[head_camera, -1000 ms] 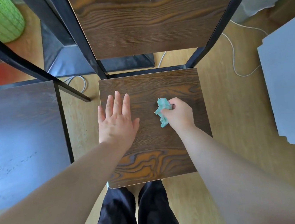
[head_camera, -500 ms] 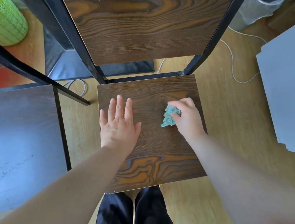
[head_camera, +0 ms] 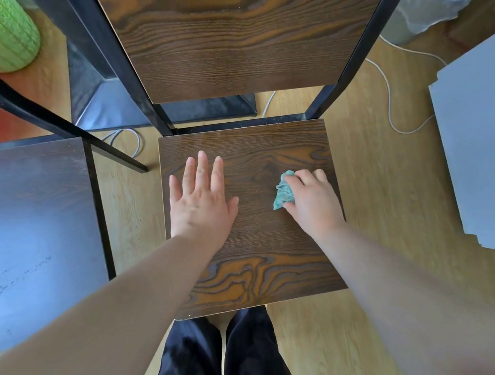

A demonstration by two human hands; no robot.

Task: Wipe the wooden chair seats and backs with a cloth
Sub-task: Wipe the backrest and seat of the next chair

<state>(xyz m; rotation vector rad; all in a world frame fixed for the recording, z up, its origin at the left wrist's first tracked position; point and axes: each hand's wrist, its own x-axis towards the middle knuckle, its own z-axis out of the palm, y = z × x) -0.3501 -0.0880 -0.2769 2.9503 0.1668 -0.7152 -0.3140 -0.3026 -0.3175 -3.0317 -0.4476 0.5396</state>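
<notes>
Cloth (head_camera: 284,194) bunched in right hand (head_camera: 312,200) on seat (head_camera: 262,247); left hand (head_camera: 200,206) flat, holding nothing; small wad prob misses corners & edges.

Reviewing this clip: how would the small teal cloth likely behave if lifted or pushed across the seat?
Probably floppy: the teal cloth sits crumpled in the grip of the right hand. Likely light, being a small wad. It should slide easily on the smooth chair seat, bunching.

both hands lie on the chair seat (head_camera: 259,278) — left hand (head_camera: 200,205) flat at its left side, right hand (head_camera: 311,200) at its right edge, over a cloth (head_camera: 284,194). the chair back (head_camera: 241,34) stands behind — a second seat (head_camera: 29,236) lies to the left.
</notes>
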